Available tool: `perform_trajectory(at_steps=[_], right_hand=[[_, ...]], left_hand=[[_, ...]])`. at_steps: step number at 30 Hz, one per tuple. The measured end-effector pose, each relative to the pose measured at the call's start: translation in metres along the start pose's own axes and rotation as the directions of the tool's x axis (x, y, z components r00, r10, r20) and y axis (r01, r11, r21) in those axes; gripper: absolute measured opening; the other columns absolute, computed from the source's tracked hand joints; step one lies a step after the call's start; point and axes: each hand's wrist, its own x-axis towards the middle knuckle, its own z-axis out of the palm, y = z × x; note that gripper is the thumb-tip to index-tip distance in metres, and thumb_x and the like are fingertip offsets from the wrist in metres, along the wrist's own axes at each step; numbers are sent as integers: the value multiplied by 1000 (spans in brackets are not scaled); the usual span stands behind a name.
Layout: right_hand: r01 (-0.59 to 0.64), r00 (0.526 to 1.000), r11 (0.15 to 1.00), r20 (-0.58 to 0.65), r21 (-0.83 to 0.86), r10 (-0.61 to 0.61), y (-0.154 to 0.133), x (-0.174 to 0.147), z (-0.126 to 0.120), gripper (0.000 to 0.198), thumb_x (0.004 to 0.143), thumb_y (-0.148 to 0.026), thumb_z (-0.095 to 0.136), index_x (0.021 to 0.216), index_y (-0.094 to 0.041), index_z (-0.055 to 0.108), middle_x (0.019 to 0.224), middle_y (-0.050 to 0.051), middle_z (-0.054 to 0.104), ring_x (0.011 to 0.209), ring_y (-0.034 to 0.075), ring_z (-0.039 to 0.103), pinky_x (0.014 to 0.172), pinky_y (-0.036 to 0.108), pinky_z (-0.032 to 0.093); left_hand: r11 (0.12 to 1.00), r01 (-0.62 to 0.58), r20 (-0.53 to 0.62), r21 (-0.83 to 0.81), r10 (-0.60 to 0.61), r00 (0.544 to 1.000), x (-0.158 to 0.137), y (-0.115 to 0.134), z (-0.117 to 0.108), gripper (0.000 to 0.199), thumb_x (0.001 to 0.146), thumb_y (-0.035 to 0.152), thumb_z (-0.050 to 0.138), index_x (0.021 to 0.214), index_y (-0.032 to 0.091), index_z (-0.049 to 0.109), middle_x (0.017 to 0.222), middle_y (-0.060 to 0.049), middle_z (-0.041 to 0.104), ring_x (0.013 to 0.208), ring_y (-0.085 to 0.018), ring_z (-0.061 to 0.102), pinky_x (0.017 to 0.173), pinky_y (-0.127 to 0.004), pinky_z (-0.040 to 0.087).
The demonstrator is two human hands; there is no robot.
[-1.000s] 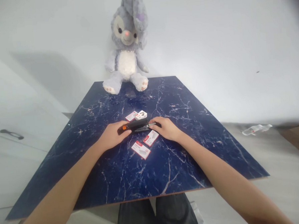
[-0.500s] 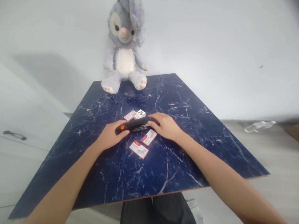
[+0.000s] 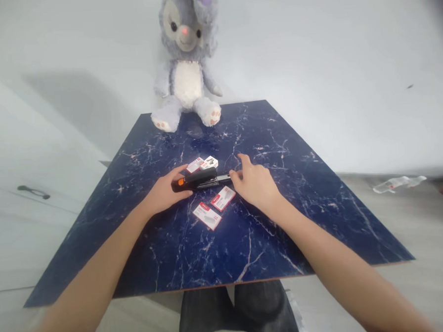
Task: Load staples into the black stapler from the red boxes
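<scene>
A black stapler (image 3: 201, 178) with an orange part at its left end lies across the middle of the table. My left hand (image 3: 168, 191) wraps round that left end, thumb in front and fingers behind. From the stapler's right end sticks out a metallic staple tray (image 3: 224, 177). My right hand (image 3: 257, 185) is closed on the tray's outer tip, thumb and fingers pinched there, with the index finger stretched forward. Two red-and-white staple boxes (image 3: 207, 216) (image 3: 223, 198) lie in front of the stapler. Behind it are another flat box (image 3: 195, 165) and a small white box (image 3: 209, 162).
The table (image 3: 167, 258) has a dark blue marbled top. A grey plush rabbit (image 3: 187, 83) sits at its back edge against the wall. To the left is a white cabinet with a dark handle (image 3: 33, 191). A clear plastic item (image 3: 398, 183) lies on the floor at right.
My right hand has moved right, and the metallic tray now extends from the stapler's right end. My left hand stays on the stapler. The view has shifted slightly.
</scene>
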Motion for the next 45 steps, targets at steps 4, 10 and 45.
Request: perform_trajectory(at_steps=[4, 10, 45], right_hand=[[8, 1000, 984, -1, -177, -9, -8, -6, 2, 42, 97, -35, 40, 131, -11, 43, 76, 11, 69, 69, 25, 66, 69, 34, 44], [109, 994, 982, 20, -153, -107, -9, -8, 9, 37, 91, -40, 44, 115, -13, 48, 75, 8, 66, 62, 20, 58, 61, 29, 35], [283, 958, 950, 3, 132, -285, -2, -2, 9, 27, 81, -24, 53, 55, -17, 56, 72, 2, 61, 64, 13, 50, 64, 27, 35]], left_hand=[[999, 35, -6, 31, -35, 999, 0, 3, 0, 83, 75, 45, 76, 149, 34, 40, 112, -1, 73, 104, -26, 69, 101, -43, 48], [999, 50, -23, 10, -50, 998, 2, -1, 1, 81, 70, 48, 80, 144, 32, 50, 107, -2, 75, 102, -27, 70, 100, -42, 49], [999, 14, -62, -47, -17, 998, -6, 7, 6, 86, 74, 40, 78, 151, 31, 39, 116, -4, 74, 104, -27, 70, 100, -45, 51]])
